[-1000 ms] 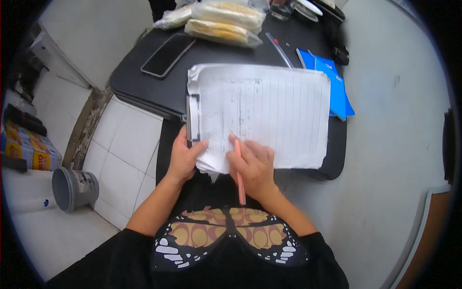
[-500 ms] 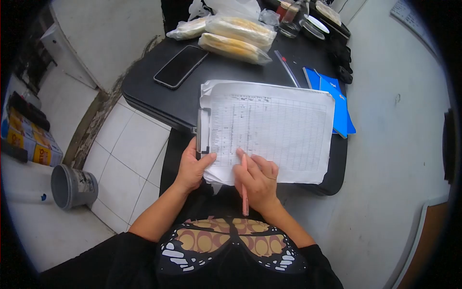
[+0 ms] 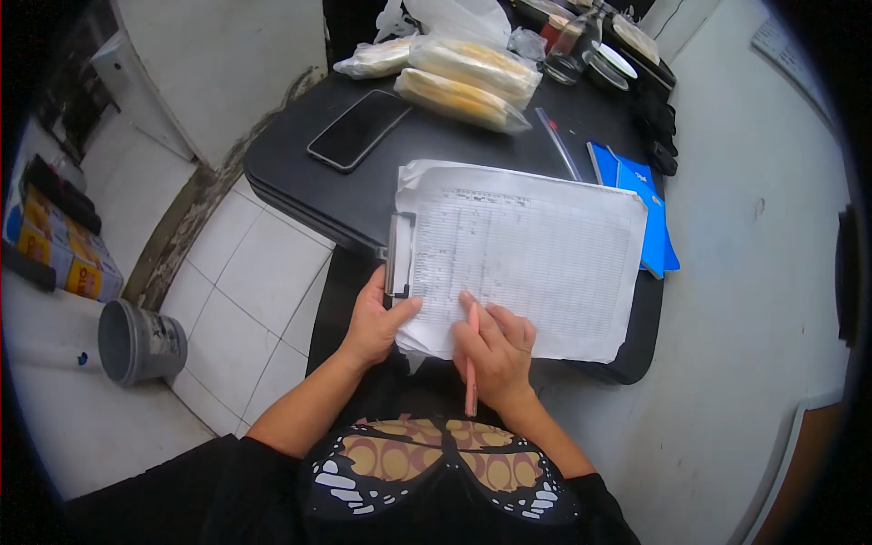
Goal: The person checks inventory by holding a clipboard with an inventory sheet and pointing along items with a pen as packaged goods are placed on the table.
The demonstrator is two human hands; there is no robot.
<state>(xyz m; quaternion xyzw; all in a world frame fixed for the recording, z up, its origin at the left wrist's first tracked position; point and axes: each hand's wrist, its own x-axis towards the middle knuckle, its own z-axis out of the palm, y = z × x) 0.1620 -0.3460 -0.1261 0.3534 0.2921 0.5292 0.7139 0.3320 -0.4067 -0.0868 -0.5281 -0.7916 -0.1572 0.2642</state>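
Note:
A clipboard (image 3: 392, 263) carries a thick stack of paper, its top sheet (image 3: 563, 263) a printed grid with small entries in the left columns. My left hand (image 3: 374, 320) grips the clipboard's lower left side by the metal clip, thumb lying on the paper. Tucked in my right hand (image 3: 498, 354) is a pink pen (image 3: 471, 359), pointing down toward my body. The index fingertip of that hand rests on the lower left part of the grid. Paper edges at the bottom look curled.
A black table (image 3: 300, 195) holds a phone (image 3: 360, 130), wrapped bread loaves (image 3: 468, 95), a clear plastic strip (image 3: 557, 143), blue folders (image 3: 652, 218) and a glass bottle (image 3: 565, 59). A grey bucket (image 3: 136, 341) stands on the floor at left. A wall (image 3: 754, 272) runs along the right.
The whole view has shifted, so the table and clipboard appear slightly farther right and lower. Both hands keep nearly the same place on the clipboard and paper.

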